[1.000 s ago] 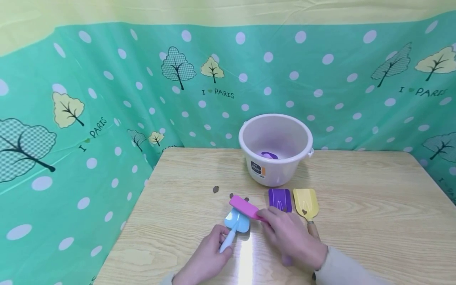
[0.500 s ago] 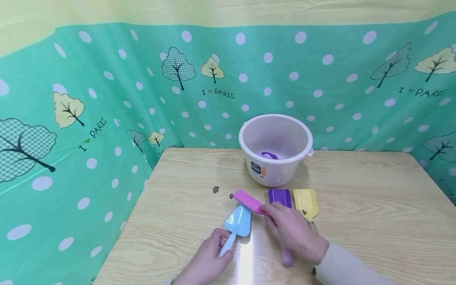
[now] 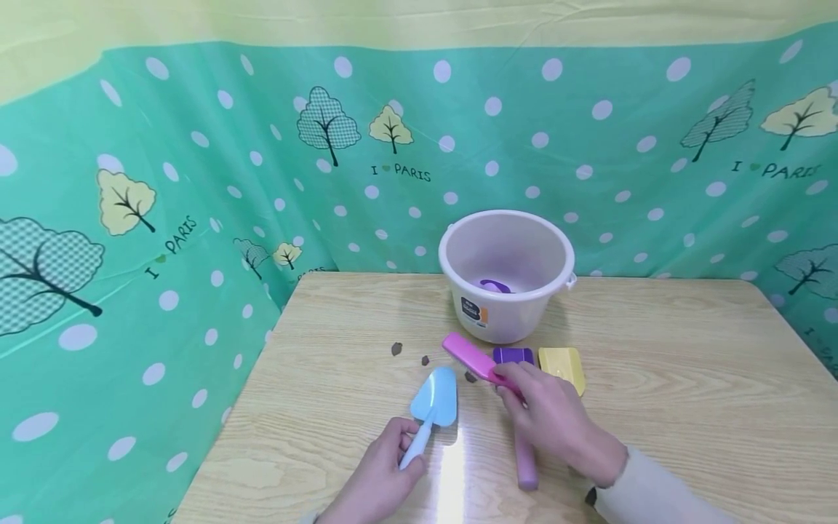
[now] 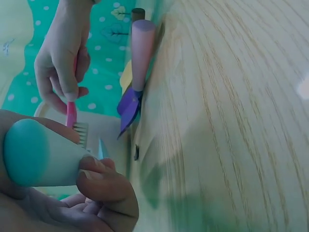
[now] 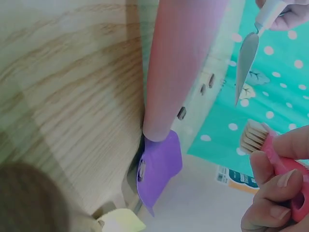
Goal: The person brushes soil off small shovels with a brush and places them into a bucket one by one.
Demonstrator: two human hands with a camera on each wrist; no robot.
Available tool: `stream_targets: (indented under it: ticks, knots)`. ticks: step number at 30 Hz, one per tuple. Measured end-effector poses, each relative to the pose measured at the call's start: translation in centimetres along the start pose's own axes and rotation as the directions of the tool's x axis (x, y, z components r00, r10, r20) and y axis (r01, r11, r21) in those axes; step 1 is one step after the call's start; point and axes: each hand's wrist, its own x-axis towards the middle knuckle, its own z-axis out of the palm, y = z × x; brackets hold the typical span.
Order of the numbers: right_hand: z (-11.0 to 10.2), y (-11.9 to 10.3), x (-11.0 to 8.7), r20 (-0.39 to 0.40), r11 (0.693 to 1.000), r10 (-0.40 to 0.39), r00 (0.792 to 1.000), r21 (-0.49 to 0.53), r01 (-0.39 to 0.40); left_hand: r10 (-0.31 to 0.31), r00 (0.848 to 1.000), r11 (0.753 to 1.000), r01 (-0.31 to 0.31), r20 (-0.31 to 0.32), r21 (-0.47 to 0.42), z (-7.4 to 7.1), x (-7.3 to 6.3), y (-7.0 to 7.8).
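Note:
My left hand [image 3: 382, 466] grips the light blue handle of a hand trowel [image 3: 437, 397], its blade pointing away and raised off the tabletop. In the right wrist view the trowel blade [image 5: 247, 60] shows edge-on. My right hand [image 3: 550, 418] holds a pink brush [image 3: 468, 353] by its handle, and pale bristles [image 5: 253, 137] face down in the right wrist view. Below that hand lies a purple shovel [image 3: 513, 355] with a pinkish handle [image 3: 526, 466]; a small dark piece [image 5: 141, 171] rests on its blade. Other dark bits [image 3: 396, 348] lie on the table.
A white bucket [image 3: 504, 316] stands at the back of the wooden table [image 3: 668, 364], with a purple item [image 3: 495, 286] inside. Right of the purple shovel is a yellow shovel [image 3: 563, 366], partly hidden by the right hand. A green dotted curtain [image 3: 386, 211] hangs behind.
The right hand has moved right, taking the brush from over the trowel blade to a spot apart from it. The trowel blade has turned slightly. A dark bit now shows below the brush.

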Motion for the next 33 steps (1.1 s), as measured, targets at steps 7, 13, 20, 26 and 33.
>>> stream_targets:
  ticks: [7,13,20,26,33]
  knots:
    - [-0.8,0.0,-0.6,-0.002,1.0,-0.001,1.0,0.015,0.001,-0.006,0.999,0.984,0.011,0.032,-0.176,-0.3,0.4,-0.2]
    - [-1.3,0.1,-1.0,-0.007,1.0,0.013,1.0,0.019,-0.013,-0.023,0.996,0.934,0.054,0.091,-0.354,-0.9,0.6,-0.1]
    - [-1.6,0.4,-1.3,-0.043,1.0,-0.013,0.999,0.009,0.013,0.004,0.992,0.897,0.052,0.125,-0.44,-0.8,0.7,-0.1]
    - [-1.8,0.4,-1.5,-0.038,1.0,-0.009,0.999,0.017,0.009,0.014,0.989,0.857,0.064,0.148,-0.512,-0.7,0.8,0.1]
    - [-1.9,0.3,-1.6,-0.042,0.999,-0.017,0.999,0.034,0.019,0.0,0.984,0.797,0.107,0.177,-0.594,-0.7,0.8,0.3]
